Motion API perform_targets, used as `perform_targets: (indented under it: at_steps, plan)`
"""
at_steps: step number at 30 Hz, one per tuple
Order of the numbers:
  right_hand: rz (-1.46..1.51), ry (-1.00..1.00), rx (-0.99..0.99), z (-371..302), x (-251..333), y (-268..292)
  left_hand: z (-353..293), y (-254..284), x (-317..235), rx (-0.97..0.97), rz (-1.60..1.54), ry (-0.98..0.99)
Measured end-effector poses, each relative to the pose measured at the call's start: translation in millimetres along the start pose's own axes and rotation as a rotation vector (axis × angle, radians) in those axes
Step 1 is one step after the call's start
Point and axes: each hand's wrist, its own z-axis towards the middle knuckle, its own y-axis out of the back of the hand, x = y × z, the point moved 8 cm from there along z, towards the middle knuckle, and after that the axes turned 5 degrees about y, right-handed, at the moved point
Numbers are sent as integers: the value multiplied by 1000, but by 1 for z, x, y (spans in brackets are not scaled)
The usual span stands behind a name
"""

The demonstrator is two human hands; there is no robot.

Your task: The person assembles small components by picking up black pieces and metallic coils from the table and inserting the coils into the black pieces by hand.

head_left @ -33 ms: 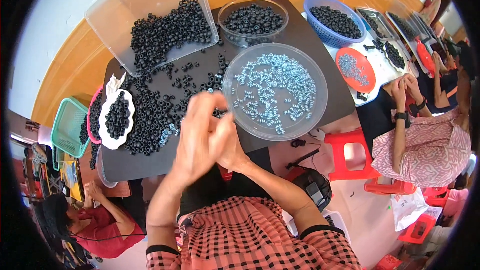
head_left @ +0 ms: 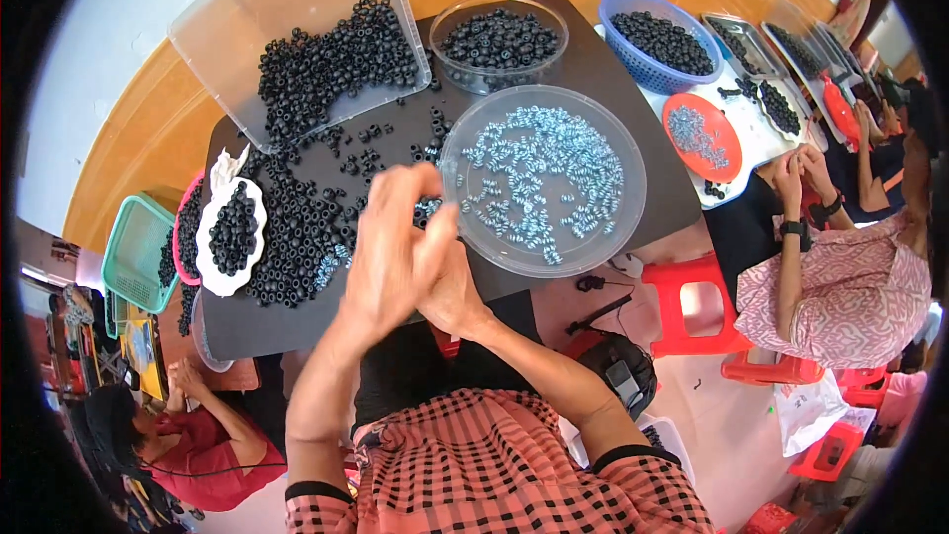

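My left hand (head_left: 390,255) and my right hand (head_left: 452,292) are together over the table's near edge. The fingers of my left hand are bent and closed over my right hand, which is mostly hidden behind it. Whatever they hold, if anything, is out of sight. Close to the right of them lies a round clear plastic tray (head_left: 623,237) with many small bluish metal coil springs (head_left: 539,153). To the left spreads a pile of small black round parts with holes (head_left: 287,222), with a few springs (head_left: 331,264) beside it.
A tipped clear bin (head_left: 222,35) spills black parts. Behind stands a clear round bowl (head_left: 499,44); a white scalloped dish (head_left: 219,272) and green basket (head_left: 138,227) are left. A blue basket (head_left: 657,35), orange plate (head_left: 727,163), red stool (head_left: 692,307) and co-workers are right.
My joined hands have shifted slightly up and to the left, still pressed together. Nothing else on the table has visibly moved.
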Motion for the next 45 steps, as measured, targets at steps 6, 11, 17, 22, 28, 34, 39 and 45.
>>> perform_targets:
  at_steps: [6,11,17,22,28,34,39,45]
  plan:
    - [-76,83,34,6,20,-2,59,-33,58,45,14,116]
    - [-29,122,1,5,18,0,86,-55,63,103,34,90]
    - [-49,143,24,6,21,2,100,-73,80,252,142,167]
    - [-41,120,26,7,18,0,103,-73,79,247,163,84]
    - [-46,111,33,7,19,-2,117,-85,73,241,99,-57]
    - [-35,82,51,4,11,-3,107,-87,27,285,170,-178]
    - [-173,208,62,-6,13,-4,31,-95,-61,485,135,-502]
    - [-70,217,19,4,5,-5,-25,-134,-70,521,70,-604]
